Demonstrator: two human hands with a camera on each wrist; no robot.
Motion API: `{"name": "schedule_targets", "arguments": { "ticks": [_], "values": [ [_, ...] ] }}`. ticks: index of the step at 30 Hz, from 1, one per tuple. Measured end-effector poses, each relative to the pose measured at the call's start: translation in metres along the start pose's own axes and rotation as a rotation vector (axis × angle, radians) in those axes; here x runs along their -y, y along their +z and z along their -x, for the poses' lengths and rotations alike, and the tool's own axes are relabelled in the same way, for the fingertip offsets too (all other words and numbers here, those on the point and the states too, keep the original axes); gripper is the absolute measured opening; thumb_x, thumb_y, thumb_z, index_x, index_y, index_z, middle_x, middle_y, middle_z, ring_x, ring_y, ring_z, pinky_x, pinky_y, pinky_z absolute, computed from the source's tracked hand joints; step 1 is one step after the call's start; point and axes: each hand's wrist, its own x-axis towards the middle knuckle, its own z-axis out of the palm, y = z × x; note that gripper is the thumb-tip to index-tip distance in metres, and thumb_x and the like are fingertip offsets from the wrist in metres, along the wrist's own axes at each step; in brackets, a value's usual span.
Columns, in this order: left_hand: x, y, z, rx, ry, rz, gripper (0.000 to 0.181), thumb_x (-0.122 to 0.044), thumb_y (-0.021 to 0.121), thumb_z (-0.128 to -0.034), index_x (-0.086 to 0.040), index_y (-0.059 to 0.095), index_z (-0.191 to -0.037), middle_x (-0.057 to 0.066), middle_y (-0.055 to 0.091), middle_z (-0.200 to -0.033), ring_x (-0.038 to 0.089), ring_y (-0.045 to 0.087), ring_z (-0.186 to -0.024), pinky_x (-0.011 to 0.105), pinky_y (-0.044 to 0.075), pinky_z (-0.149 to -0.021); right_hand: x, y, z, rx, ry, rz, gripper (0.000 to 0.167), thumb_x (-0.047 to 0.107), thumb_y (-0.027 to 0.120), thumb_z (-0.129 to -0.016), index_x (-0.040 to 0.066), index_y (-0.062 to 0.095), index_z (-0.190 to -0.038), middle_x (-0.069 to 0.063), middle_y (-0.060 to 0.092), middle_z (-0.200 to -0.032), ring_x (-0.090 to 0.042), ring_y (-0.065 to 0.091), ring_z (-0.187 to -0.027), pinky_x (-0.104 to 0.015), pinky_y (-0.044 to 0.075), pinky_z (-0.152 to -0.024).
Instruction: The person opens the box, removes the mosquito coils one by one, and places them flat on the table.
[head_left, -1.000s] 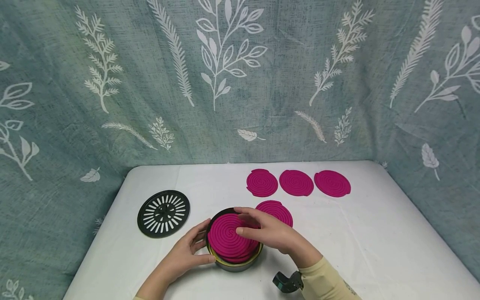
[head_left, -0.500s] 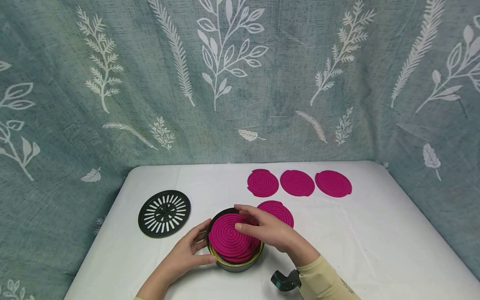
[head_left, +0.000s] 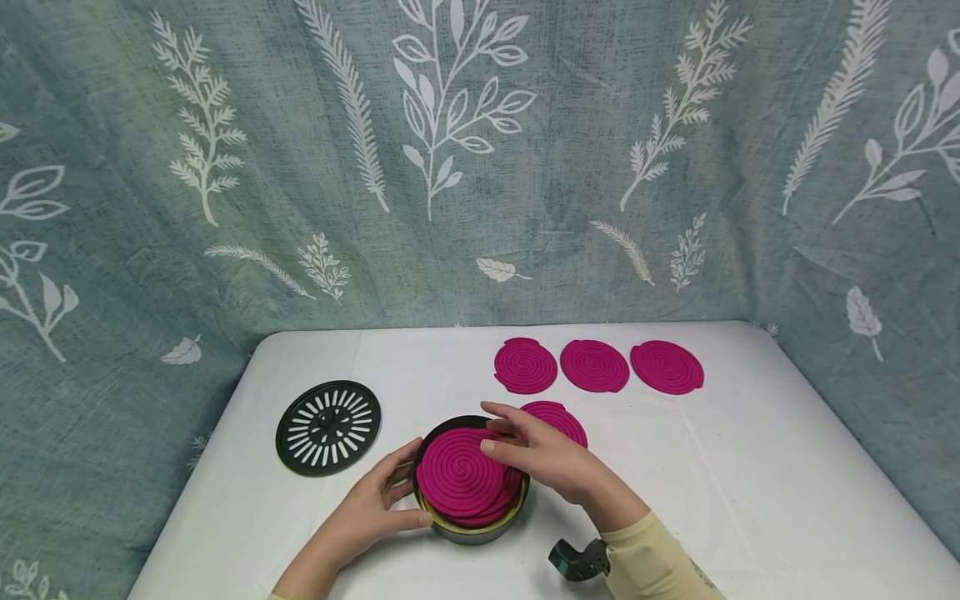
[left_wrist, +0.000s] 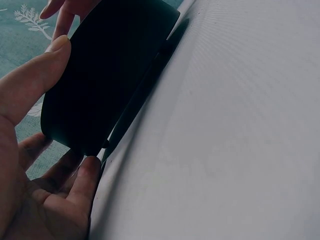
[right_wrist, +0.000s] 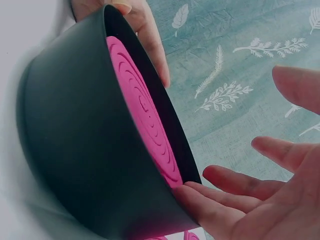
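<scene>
A round dark container (head_left: pixel 470 537) with a yellowish inner rim stands near the table's front, holding overlapping pink spiral mats (head_left: pixel 459 473). Around its left side curls the left hand (head_left: pixel 375 504), thumb at the front rim; the left wrist view shows thumb and fingers against the dark wall (left_wrist: pixel 107 65). The right hand (head_left: pixel 551 454) hovers over the container's right side with spread fingers. In the right wrist view, that hand (right_wrist: pixel 260 195) has a fingertip at the rim beside the pink mat (right_wrist: pixel 142 107), its other fingers and thumb apart, pinching nothing.
A black slotted disc (head_left: pixel 328 427) lies on the left of the white table (head_left: pixel 750 467). Three pink mats (head_left: pixel 525 366) (head_left: pixel 595 366) (head_left: pixel 667 367) lie in a back row; another mat (head_left: pixel 558 421) is partly behind the right hand. A patterned cloth (head_left: pixel 450 250) hangs behind.
The right hand has shifted slightly right and away from the middle of the mats, uncovering more of the top one. The left hand and the container have stayed in place.
</scene>
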Motion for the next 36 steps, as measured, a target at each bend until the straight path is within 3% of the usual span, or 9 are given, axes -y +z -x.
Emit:
{"name": "schedule_targets", "arguments": {
  "ticks": [6, 12, 21, 30, 36],
  "values": [
    [0.000, 0.000, 0.000, 0.000, -0.004, -0.022, 0.102, -0.022, 0.094, -0.0649, -0.025, 0.039, -0.151, 0.000, 0.039, -0.153, 0.023, 0.041, -0.138, 0.021, 0.042, -0.108, 0.001, -0.002, 0.003, -0.013, -0.006, -0.032, 0.066, 0.036, 0.068, -0.094, 0.024, 0.038, -0.152, -0.016, 0.044, -0.147, -0.037, 0.038, -0.137, -0.049, 0.044, -0.109],
    [-0.001, -0.001, 0.000, 0.004, 0.005, 0.005, 0.101, -0.017, 0.093, -0.0661, -0.021, 0.038, -0.151, 0.004, 0.039, -0.153, 0.025, 0.040, -0.138, 0.022, 0.041, -0.109, -0.002, -0.002, -0.001, -0.019, -0.004, -0.128, 0.067, 0.032, 0.068, -0.095, 0.021, 0.036, -0.153, -0.017, 0.042, -0.147, -0.030, 0.046, -0.130, -0.046, 0.051, -0.103],
    [-0.003, 0.000, 0.001, 0.002, -0.016, -0.030, 0.105, -0.024, 0.094, -0.0649, -0.023, 0.036, -0.152, 0.001, 0.039, -0.152, 0.022, 0.041, -0.137, 0.020, 0.042, -0.107, -0.011, -0.005, -0.005, -0.057, 0.033, -0.206, 0.063, 0.031, 0.069, -0.094, 0.018, 0.041, -0.150, -0.018, 0.046, -0.142, -0.030, 0.052, -0.124, -0.041, 0.056, -0.096],
    [0.000, -0.001, 0.000, 0.015, 0.005, -0.025, 0.104, -0.021, 0.093, -0.0666, -0.021, 0.036, -0.153, 0.002, 0.038, -0.153, 0.024, 0.040, -0.138, 0.022, 0.042, -0.108, -0.013, -0.007, -0.006, -0.002, 0.025, -0.233, 0.065, 0.030, 0.067, -0.095, 0.014, 0.037, -0.151, -0.021, 0.044, -0.144, -0.032, 0.052, -0.125, -0.041, 0.054, -0.100],
    [-0.001, -0.001, 0.000, 0.016, -0.002, -0.023, 0.103, -0.021, 0.093, -0.0667, -0.023, 0.036, -0.153, 0.000, 0.039, -0.152, 0.022, 0.042, -0.137, 0.022, 0.043, -0.108, -0.016, -0.009, -0.008, 0.033, 0.031, -0.310, 0.063, 0.025, 0.064, -0.098, 0.011, 0.034, -0.152, -0.025, 0.042, -0.145, -0.036, 0.054, -0.122, -0.047, 0.055, -0.097]
  ]
}}
